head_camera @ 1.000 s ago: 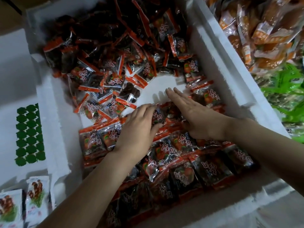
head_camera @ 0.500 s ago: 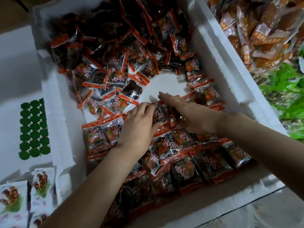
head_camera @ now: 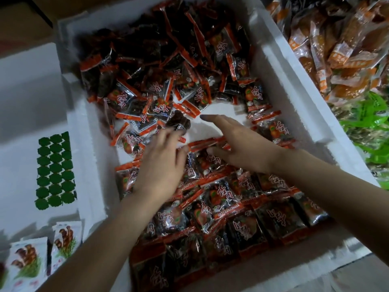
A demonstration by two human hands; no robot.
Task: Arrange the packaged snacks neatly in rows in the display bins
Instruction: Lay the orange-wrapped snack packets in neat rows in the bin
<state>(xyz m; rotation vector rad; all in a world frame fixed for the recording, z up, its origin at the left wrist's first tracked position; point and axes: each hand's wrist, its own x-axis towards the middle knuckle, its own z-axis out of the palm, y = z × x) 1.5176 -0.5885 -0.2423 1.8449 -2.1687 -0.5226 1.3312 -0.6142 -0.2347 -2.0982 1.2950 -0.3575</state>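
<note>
A white foam bin [head_camera: 101,165] holds dark snack packets with orange edges. Its near half carries overlapping rows of packets [head_camera: 227,199]. A loose heap of the same packets [head_camera: 168,66] fills the far half. Between the two shows a bare patch of bin floor [head_camera: 223,108]. My left hand [head_camera: 162,163] stretches forward over the rows, its blurred fingertips at a dark packet [head_camera: 179,123] on the heap's edge; no grip shows. My right hand [head_camera: 237,144] is held flat with straight fingers over the bare patch, its thumb by the topmost row.
To the right is another bin of orange packets [head_camera: 336,43], with green packets [head_camera: 370,119] nearer. At the left, a white foam surface carries a green dotted label [head_camera: 55,171], and white mushroom-print packets [head_camera: 27,262] lie at the lower left.
My left hand has left the rows and reached forward to the loose dark packet. My right hand has lifted off the rows and stretched out over the bare floor.
</note>
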